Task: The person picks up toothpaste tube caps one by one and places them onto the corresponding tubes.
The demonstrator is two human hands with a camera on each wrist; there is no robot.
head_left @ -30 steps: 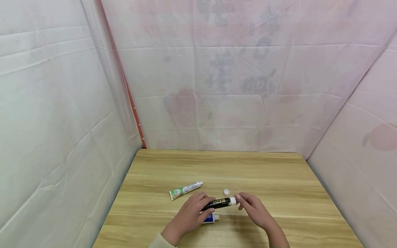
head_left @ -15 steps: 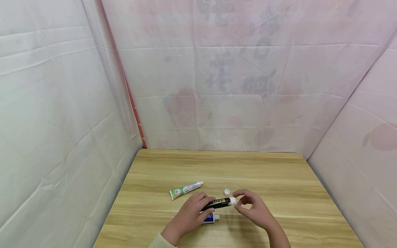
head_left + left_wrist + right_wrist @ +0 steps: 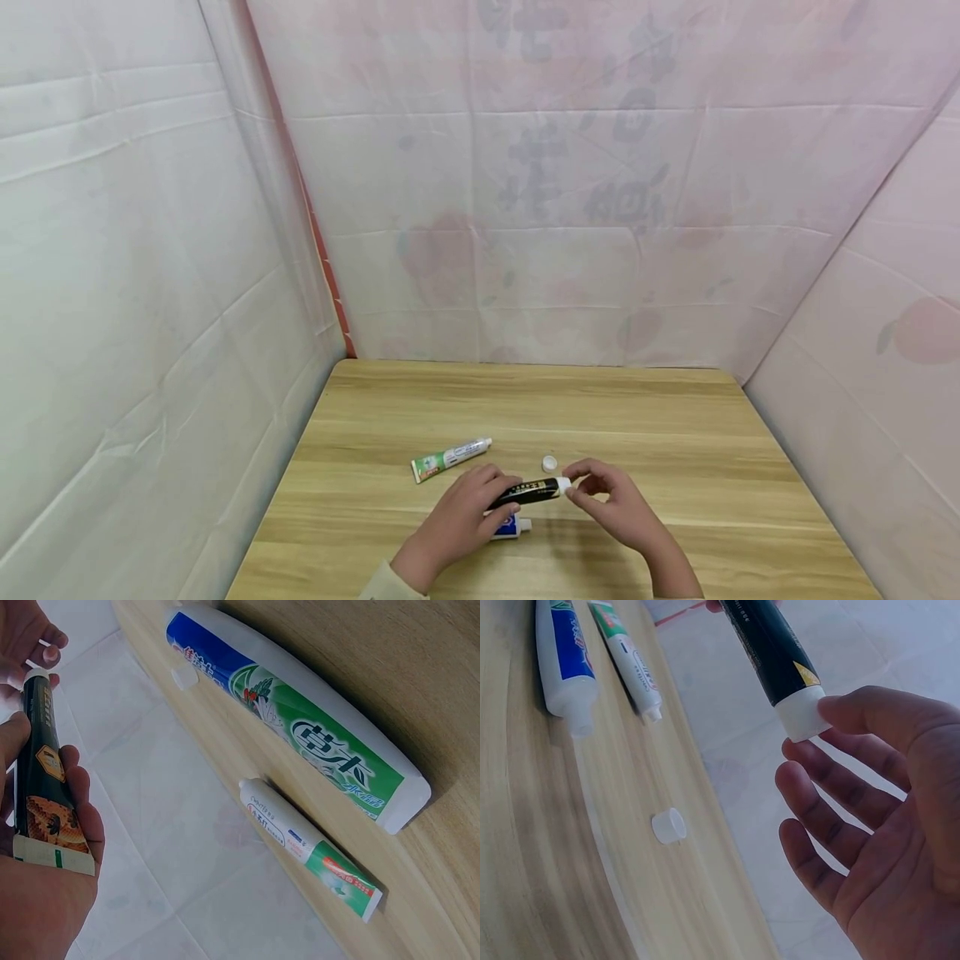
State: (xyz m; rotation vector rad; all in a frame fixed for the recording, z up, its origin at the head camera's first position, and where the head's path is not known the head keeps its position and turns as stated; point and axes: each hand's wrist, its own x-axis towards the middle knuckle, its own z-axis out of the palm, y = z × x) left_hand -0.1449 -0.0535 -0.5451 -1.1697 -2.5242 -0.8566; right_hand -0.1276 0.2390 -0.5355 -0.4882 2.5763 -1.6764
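A black toothpaste tube (image 3: 536, 491) with gold lettering is gripped by my left hand (image 3: 461, 515), raised above the table. Its white cap (image 3: 802, 715) points right, toward my right hand (image 3: 613, 505). The right thumb and index finger pinch this cap, the index partly hidden behind it; the other fingers (image 3: 821, 795) are spread below. Beneath the left hand lies a larger blue, green and white toothpaste tube (image 3: 315, 727), mostly covered in the head view. A small green-and-white toothpaste tube (image 3: 452, 460) lies behind the left hand, its narrow nozzle bare.
A loose white cap (image 3: 549, 463) stands on the wooden table (image 3: 637, 417) just behind the hands. Pale printed cloth walls (image 3: 555, 275) enclose the table at the back and on both sides.
The right fingers came off the black tube's cap and spread around it, and the thumb is now back against it. The left hand and the tube have stayed in place.
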